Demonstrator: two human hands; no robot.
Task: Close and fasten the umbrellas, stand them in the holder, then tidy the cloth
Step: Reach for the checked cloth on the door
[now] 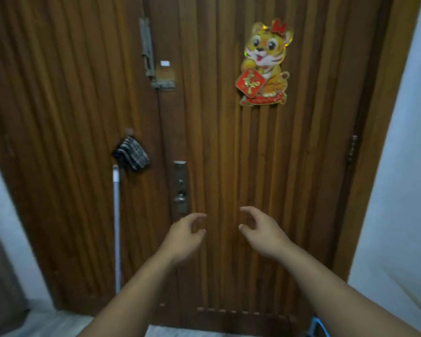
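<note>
A dark checked cloth (131, 153) hangs bunched from a small hook on the wooden door (228, 142), left of centre. Both my hands are raised in front of the door, below the lock. My left hand (184, 235) has loosely curled fingers and holds nothing. My right hand (259, 229) is the same, a short gap to its right. Neither hand touches the cloth or the door. No umbrella and no holder are in view.
A white pole (117, 227) leans upright against the door under the cloth. A metal lock plate (181, 187) sits just above my left hand, a bolt (148, 48) higher up. A tiger sticker (265, 64) decorates the door. A blue object (317, 324) shows at the bottom right.
</note>
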